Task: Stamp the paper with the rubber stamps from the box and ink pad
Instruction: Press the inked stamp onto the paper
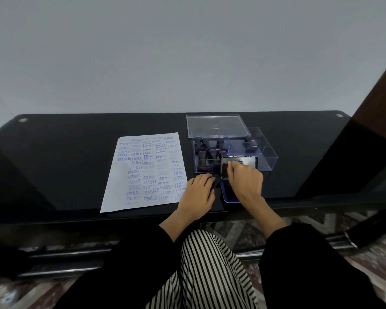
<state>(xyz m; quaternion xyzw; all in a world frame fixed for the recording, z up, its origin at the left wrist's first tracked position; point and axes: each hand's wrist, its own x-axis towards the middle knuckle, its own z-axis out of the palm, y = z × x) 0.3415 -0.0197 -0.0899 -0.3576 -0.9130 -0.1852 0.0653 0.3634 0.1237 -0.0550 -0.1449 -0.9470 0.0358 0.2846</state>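
A glossy black desk (65, 163) stood against a plain pale grey wall (187, 52), with a round metal fitting at each rear corner. Well to the left of the ink pad (226, 194) lay the paper (147, 170), flat and crowded with blue prints reading FRAGILE, SAMPLE, AIR MAIL and AMENDED. Just left of the ink pad the left hand (197, 194) rested palm down on the desk, fingers relaxed and holding nothing. The ink pad sat at the near edge, its blue base open and its metal lid (252, 163) raised. The right hand (246, 180) reached over the pad, fingers curled on the lid's upper edge. Behind the ink pad stood a clear plastic box (265, 152) holding dark-handled rubber stamps (206, 152), with the box's clear cover (214, 127) behind it. Far right of the ink pad rose a brown wooden panel (379, 90), above patterned flooring (377, 259).
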